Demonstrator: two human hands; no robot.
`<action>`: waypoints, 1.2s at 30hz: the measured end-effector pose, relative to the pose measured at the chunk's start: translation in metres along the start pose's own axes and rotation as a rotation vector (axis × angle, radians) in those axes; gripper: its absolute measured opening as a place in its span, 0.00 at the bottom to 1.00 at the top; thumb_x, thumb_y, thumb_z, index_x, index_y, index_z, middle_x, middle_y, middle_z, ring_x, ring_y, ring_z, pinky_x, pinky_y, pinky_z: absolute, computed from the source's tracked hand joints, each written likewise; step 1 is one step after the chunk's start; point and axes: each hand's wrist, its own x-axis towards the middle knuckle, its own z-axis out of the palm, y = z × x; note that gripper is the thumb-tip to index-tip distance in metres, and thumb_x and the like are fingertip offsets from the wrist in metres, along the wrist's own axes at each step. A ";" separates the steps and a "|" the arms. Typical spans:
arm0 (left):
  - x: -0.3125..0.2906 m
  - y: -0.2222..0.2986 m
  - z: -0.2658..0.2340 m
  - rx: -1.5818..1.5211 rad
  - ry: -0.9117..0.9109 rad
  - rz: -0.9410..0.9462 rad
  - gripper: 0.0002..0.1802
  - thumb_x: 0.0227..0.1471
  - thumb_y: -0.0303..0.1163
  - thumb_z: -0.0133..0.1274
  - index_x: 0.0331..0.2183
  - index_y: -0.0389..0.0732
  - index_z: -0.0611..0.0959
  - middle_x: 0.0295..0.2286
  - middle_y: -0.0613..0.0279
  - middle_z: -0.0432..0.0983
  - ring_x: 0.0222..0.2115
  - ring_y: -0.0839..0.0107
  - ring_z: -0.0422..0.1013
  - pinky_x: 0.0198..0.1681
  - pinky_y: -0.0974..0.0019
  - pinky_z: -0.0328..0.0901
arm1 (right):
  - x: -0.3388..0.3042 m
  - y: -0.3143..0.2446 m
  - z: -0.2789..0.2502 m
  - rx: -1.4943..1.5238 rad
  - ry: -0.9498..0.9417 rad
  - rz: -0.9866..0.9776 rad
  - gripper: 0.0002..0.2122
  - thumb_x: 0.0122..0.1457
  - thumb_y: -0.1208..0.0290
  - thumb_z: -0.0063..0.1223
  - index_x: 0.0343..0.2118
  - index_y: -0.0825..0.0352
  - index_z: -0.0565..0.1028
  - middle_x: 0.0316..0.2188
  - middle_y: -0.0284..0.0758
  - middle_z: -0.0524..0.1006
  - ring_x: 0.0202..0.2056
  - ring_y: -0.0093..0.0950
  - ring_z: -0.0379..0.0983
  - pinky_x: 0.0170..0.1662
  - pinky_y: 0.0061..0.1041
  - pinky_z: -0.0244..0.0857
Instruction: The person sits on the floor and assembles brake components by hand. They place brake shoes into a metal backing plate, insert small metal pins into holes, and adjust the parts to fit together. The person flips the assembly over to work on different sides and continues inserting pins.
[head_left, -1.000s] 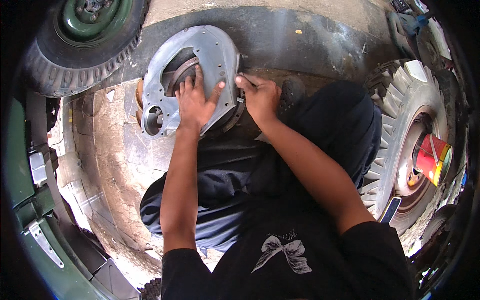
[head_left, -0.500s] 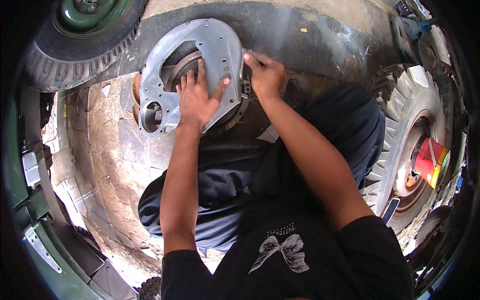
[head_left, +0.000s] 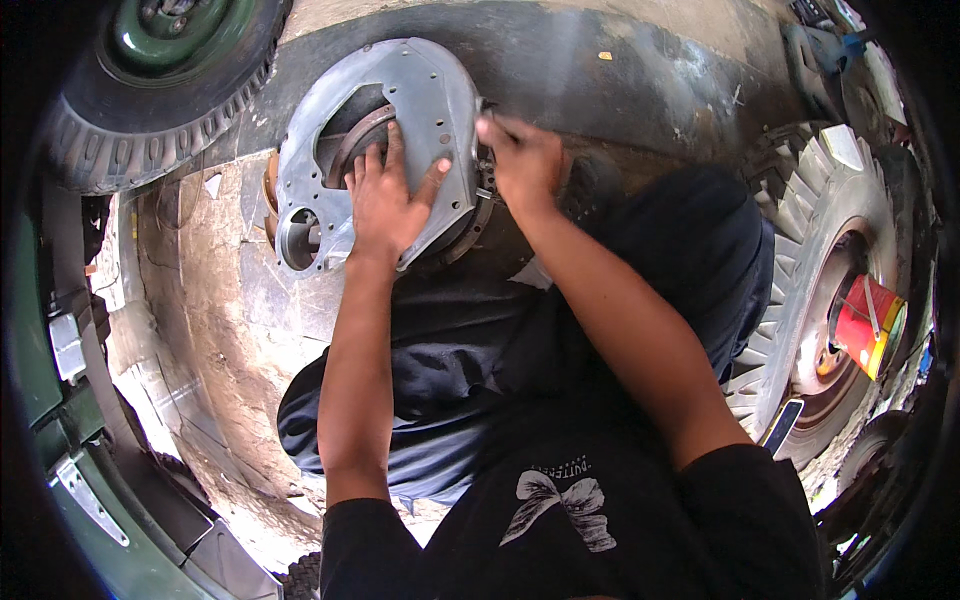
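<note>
A large grey metal housing plate (head_left: 412,90), rounded at the far side, has a wide cut-out, a smaller round opening at its lower left and several bolt holes. Through the cut-out shows a curved brownish metal rim (head_left: 362,135). My left hand (head_left: 388,200) lies flat on the plate's face, fingers spread, with the fingertips beside the cut-out. At the plate's right edge is my right hand (head_left: 525,165), its fingers curled in and a little blurred. Whatever it pinches there is hidden. Under the plate, part of a dark round metal piece (head_left: 470,235) sticks out toward me.
A tyre on a green wheel (head_left: 120,130) stands at far left. On the right a large lugged tyre (head_left: 775,330) lies with a red-and-yellow can (head_left: 866,325) in its wheel and a phone (head_left: 782,425) near it. Green vehicle bodywork (head_left: 60,480) borders the left.
My right hand has shifted slightly down along the plate's right edge. My left hand stays flat on the plate; the whole view has moved a little.
</note>
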 end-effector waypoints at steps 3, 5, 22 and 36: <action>-0.001 0.003 0.001 0.011 0.008 0.000 0.53 0.60 0.67 0.54 0.71 0.36 0.64 0.60 0.24 0.66 0.62 0.31 0.62 0.68 0.34 0.51 | 0.014 -0.005 0.004 0.066 0.029 0.019 0.14 0.57 0.61 0.73 0.41 0.65 0.89 0.37 0.43 0.88 0.38 0.35 0.86 0.46 0.31 0.74; 0.000 0.003 -0.001 0.034 0.021 0.000 0.52 0.61 0.66 0.54 0.71 0.37 0.65 0.60 0.23 0.66 0.62 0.31 0.63 0.68 0.35 0.50 | -0.002 0.012 0.005 0.110 0.002 -0.046 0.15 0.56 0.60 0.73 0.40 0.65 0.89 0.37 0.47 0.87 0.38 0.41 0.86 0.46 0.36 0.74; 0.004 -0.002 0.000 0.021 0.097 0.063 0.53 0.60 0.64 0.56 0.68 0.29 0.67 0.54 0.27 0.71 0.56 0.33 0.66 0.65 0.37 0.55 | 0.015 -0.014 0.007 0.080 -0.018 0.104 0.17 0.58 0.56 0.72 0.41 0.66 0.89 0.36 0.41 0.88 0.35 0.31 0.85 0.45 0.29 0.74; -0.003 -0.003 -0.002 0.052 0.032 0.025 0.52 0.62 0.64 0.54 0.71 0.34 0.64 0.58 0.26 0.67 0.62 0.34 0.62 0.66 0.35 0.52 | -0.021 0.006 -0.001 0.005 -0.081 0.023 0.15 0.59 0.59 0.71 0.41 0.67 0.88 0.33 0.42 0.88 0.34 0.29 0.84 0.43 0.30 0.74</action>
